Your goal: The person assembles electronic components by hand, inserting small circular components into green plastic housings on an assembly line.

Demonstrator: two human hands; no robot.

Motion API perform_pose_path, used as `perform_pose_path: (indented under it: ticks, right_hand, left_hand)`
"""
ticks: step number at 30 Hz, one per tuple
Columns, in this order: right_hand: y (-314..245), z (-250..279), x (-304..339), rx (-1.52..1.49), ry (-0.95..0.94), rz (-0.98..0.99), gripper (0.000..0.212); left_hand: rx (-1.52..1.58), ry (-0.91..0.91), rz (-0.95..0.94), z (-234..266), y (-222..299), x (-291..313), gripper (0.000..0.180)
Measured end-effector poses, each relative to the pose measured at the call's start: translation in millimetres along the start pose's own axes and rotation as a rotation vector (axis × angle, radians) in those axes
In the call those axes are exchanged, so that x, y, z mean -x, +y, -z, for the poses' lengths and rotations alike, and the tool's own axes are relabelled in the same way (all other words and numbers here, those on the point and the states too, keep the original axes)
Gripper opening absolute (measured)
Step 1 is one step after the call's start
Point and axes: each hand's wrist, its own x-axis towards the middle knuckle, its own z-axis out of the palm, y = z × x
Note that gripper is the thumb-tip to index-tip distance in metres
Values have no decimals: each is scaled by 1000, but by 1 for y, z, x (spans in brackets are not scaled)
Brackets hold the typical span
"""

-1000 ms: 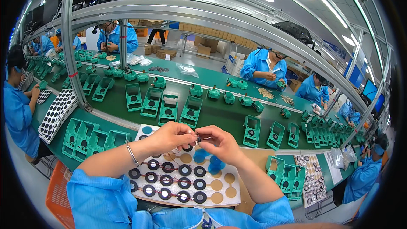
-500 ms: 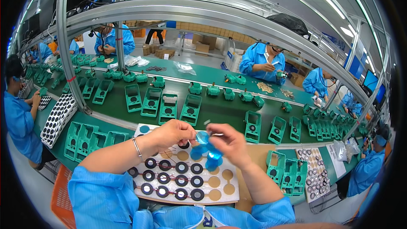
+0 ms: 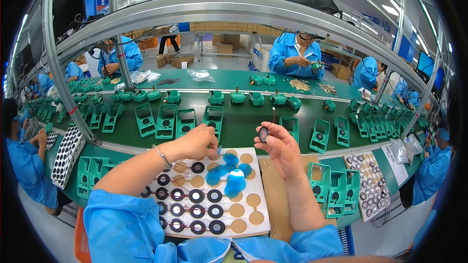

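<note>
My right hand (image 3: 282, 150) is raised over the right edge of a white foam tray (image 3: 257, 189). Between its thumb and fingers is a small round black speaker (image 3: 263, 134), its thin wires rising to a little white connector. My left hand (image 3: 199, 142) is closed over the tray's far side, fingertips pressed together; a bit of blue shows by them, but what they hold is unclear. Several round blue films (image 3: 236, 181) lie overlapping on the tray. In front of them, rows of black wired speakers (image 3: 215, 211) sit beside tan round pads (image 3: 238, 226).
Green plastic housings (image 3: 165, 122) stand along the green belt beyond the tray, with more housings (image 3: 336, 192) at right. Brown cardboard (image 3: 279, 199) lies beside the tray. Another speaker tray (image 3: 373, 185) is farther right. A metal frame (image 3: 204, 13) spans overhead; co-workers sit around.
My hands have moved apart from over the blue films. The right one has gone rightward and now shows a speaker; the left has moved slightly away. The whole view has shifted a little.
</note>
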Motion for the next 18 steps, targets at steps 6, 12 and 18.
perform_pose_path:
  ticks: [6, 12, 18]
  right_hand:
    - [-2, 8, -1, 26, -9, -50, 36]
    - [-2, 4, -3, 33, -32, -88, 34]
    - [-5, 9, -4, 4, 26, -33, 33]
  left_hand:
    - [423, -411, -80, 20, 6, -12, 15]
    - [952, -382, 20, 16, -6, -19, 14]
    - [1026, -213, 84, 39, -23, -21, 14]
